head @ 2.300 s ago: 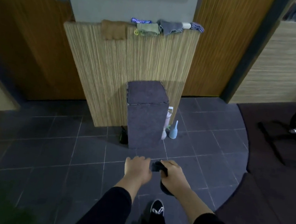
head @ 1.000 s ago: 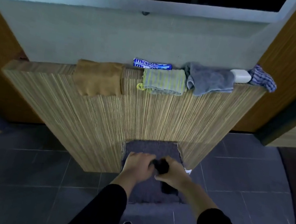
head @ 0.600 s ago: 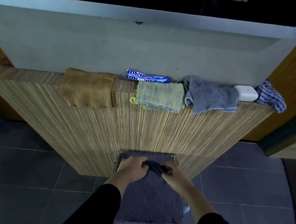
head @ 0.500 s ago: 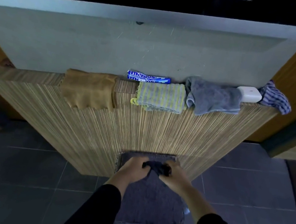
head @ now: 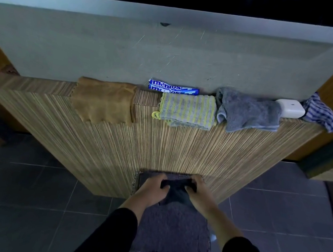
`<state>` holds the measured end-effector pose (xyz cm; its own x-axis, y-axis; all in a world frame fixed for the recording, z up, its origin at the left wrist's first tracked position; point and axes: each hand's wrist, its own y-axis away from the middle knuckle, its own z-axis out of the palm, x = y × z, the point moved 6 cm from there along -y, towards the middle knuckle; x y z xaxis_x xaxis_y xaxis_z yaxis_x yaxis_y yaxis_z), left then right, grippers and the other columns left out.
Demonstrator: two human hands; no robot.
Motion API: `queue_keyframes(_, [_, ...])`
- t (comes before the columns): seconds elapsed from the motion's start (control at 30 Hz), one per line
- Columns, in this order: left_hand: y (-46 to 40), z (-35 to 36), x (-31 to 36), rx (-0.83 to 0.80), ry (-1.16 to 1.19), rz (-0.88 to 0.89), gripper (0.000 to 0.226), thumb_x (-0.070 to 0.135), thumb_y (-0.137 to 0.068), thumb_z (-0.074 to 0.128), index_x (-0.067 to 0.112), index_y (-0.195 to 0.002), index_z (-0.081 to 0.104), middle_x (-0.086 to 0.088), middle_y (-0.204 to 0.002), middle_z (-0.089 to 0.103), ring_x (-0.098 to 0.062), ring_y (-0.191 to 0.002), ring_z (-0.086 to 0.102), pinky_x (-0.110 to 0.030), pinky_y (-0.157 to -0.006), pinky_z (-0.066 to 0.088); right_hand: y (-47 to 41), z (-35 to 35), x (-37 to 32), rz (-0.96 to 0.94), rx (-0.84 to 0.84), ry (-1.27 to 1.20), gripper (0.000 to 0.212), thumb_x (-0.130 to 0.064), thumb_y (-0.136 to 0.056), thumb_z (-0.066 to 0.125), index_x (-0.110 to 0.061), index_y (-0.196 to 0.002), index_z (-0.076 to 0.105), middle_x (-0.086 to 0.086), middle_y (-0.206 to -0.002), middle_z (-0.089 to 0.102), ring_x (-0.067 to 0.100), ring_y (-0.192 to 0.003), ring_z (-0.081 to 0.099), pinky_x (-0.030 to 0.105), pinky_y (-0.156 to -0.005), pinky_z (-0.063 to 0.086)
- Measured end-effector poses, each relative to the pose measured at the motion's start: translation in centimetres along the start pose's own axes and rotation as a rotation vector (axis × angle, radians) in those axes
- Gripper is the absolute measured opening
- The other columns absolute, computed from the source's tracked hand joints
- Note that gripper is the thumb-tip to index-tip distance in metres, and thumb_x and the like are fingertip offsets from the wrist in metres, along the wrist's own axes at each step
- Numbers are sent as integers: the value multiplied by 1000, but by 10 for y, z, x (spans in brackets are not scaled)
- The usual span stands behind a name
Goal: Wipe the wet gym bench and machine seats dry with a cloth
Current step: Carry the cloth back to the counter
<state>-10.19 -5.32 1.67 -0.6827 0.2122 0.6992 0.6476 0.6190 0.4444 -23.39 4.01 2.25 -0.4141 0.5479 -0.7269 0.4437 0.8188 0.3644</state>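
Both hands hold 1 dark cloth (head: 175, 189) over the top of a grey felt-covered block (head: 173, 232) that stands against a striped wooden partition (head: 157, 152). The left hand (head: 151, 190) pinches the cloth's left edge with curled fingers; the right hand (head: 196, 193) grips its right edge the same way, so the fabric is stretched between them and its lower part hangs in a loose point toward the block's top.

The step in hand looks like getting the cloth ready, opening or refolding it before any wiping. To do that well, the person should spread it flat or fold it into a pad with a clean, dry face outward, keep the corners from dragging on the block, and end with 1 hand holding it firmly so the other is free. No bench or machine seat shows in this view, so the wiping itself is judged not yet begun here.

The cloth lies directly between the 2 hands, touching both, above the far part of the block and just in front of the partition. Along the partition's top ledge, well above the hands, lie a tan cloth (head: 103, 101), a yellow-and-grey striped cloth (head: 187, 112), a grey towel (head: 247, 114), a checked blue rag (head: 320, 114), a small white box (head: 291, 109) and 2 Mentos rolls (head: 173, 87).
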Motion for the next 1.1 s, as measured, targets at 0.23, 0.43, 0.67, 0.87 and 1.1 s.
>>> queue_keyframes(0.23, [-3,-6,2,87,-59,-5,38,31,-95,56,21,-131,48,-3,-123,50,-22,-104,56,-35,-87,50,-5,-6,10,102,99,-261,18,-11,-85,64,-27,-88,59,3,-94,64,22,-92,62,48,-84,53])
queue_keyframes(0.43, [3,10,5,-5,105,21,34,37,-79,74,23,-105,56,2,-111,56,-16,-98,59,-34,-87,50,-4,-3,13,264,189,-558,21,6,-82,63,-14,-88,58,17,-100,60,36,-95,62,53,-72,57])
queue_keyframes(0.67, [4,12,11,29,-20,128,16,7,-83,65,8,-99,67,-4,-88,66,-24,-85,65,-28,-72,50,3,4,9,299,166,-870,20,7,-86,59,-12,-91,56,15,-103,58,33,-96,62,43,-67,57])
queue_keyframes(0.87, [3,-7,12,124,5,105,21,11,-91,59,15,-106,73,3,-99,70,-7,-91,61,-16,-76,43,6,7,16,331,109,-833,19,8,-88,52,-5,-93,64,20,-98,63,30,-90,62,38,-77,55])
queue_keyframes(1.1, [2,-5,8,99,150,40,10,13,-87,64,22,-91,67,4,-91,66,-11,-87,60,-19,-71,42,12,-1,5,145,192,-453,21,0,-83,64,-20,-78,69,19,-84,70,35,-80,67,52,-76,55])
